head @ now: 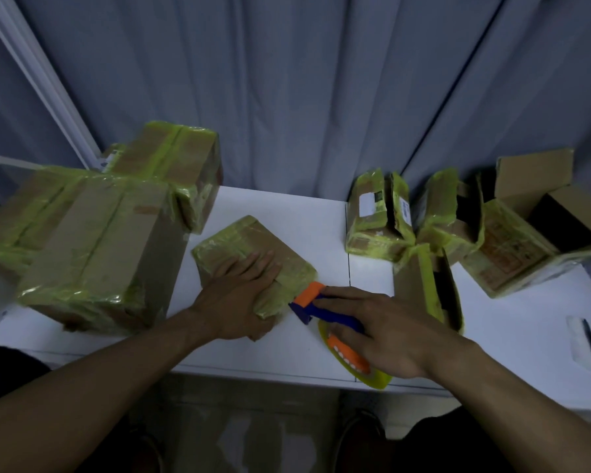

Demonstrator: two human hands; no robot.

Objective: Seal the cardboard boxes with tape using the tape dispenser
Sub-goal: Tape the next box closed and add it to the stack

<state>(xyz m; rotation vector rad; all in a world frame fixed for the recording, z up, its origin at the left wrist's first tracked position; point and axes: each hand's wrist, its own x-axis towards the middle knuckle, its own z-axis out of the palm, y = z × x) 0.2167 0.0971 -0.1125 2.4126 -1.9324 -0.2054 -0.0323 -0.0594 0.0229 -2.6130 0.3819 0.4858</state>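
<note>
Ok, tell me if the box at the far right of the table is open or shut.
Open. The far-right box has a flap standing up, and its dark inside shows.

Handle of the tape dispenser [325, 312] hidden under the gripping right hand [386, 332], near end of the small box [246, 240] covered by the left hand [239, 295], large taped box [93, 240] cut by the left edge, open box [533, 240] cut by the right edge, label [367, 201] print too small to read.

Left hand [239, 295], right hand [382, 329] and forearms [99, 380] are bare; dark trousers [492, 448] and shoes [362, 428] below.
</note>
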